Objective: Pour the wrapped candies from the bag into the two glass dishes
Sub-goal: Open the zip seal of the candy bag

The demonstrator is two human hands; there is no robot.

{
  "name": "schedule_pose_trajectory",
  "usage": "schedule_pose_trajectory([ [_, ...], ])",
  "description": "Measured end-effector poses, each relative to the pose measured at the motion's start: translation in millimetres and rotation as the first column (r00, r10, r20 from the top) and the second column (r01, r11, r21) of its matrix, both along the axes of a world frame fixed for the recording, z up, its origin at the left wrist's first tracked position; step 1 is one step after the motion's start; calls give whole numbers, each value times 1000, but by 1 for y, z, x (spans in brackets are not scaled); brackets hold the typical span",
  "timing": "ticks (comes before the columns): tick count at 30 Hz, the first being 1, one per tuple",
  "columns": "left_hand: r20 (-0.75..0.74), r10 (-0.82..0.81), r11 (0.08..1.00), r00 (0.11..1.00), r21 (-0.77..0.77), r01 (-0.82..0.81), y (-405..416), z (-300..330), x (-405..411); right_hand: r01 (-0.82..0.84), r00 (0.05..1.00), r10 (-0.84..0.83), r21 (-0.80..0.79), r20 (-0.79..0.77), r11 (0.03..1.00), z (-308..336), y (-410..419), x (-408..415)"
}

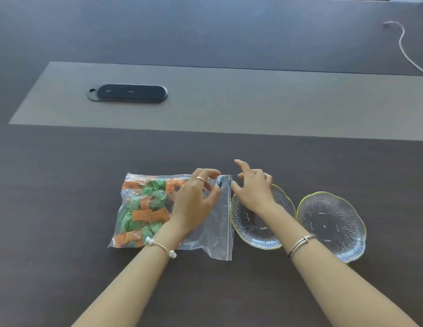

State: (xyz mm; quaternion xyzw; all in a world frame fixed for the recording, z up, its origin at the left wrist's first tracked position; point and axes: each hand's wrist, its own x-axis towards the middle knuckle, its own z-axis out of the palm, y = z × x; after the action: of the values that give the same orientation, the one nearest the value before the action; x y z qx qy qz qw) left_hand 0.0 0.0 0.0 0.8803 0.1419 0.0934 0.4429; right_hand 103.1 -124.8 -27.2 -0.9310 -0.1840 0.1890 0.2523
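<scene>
A clear zip bag (210, 241) lies flat on the dark table, its zip edge pointing right. Several orange and green wrapped candies (142, 208) fill its left half. My left hand (196, 201) rests on the bag near its top right corner, thumb and fingers pinching the plastic by the zip strip. My right hand (253, 187) hovers at that same corner, fingers spread, thumb tip touching the bag's edge. Two ribbed glass dishes with gold rims stand to the right: the near dish (253, 234) partly under my right wrist, the far dish (331, 225) beside it. Both hold nothing.
A black oval power panel (128, 93) is set into a lighter grey strip (253, 105) across the table's middle. A white cable (404, 46) trails at the far right. Dark table surface (64, 185) surrounds the bag and dishes.
</scene>
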Motion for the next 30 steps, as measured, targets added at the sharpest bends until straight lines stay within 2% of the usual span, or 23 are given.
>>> schedule_pose_trajectory([
  [4,-9,18,1000,1000,-2,-18,5,-4,1,-63,998,67,-220,12,974,-5,19,10],
  [11,-29,30,1000,999,6,-29,13,-19,4,-40,971,-6,-186,-240,982,-5,27,5],
  [17,-51,43,999,998,7,-43,16,-22,-1,-155,965,107,-196,-238,968,8,32,-9],
  [19,-55,60,998,997,2,-60,17,-18,-4,-189,948,146,-132,-284,973,14,29,-15],
  [20,-61,69,998,996,-12,-70,18,-16,-7,-183,928,156,-46,-339,982,18,26,-18],
  [22,-85,97,993,992,-65,-102,18,-10,-15,-73,833,167,195,-528,978,29,17,-22],
  [24,-103,126,982,987,-127,-139,16,-6,-25,79,724,194,358,-662,930,41,9,-26],
  [27,-112,136,971,984,-180,-155,11,5,-40,251,706,164,460,-689,852,49,4,-34],
  [30,-72,148,976,986,-151,-158,7,20,-48,384,703,114,509,-702,770,57,5,-41],
])
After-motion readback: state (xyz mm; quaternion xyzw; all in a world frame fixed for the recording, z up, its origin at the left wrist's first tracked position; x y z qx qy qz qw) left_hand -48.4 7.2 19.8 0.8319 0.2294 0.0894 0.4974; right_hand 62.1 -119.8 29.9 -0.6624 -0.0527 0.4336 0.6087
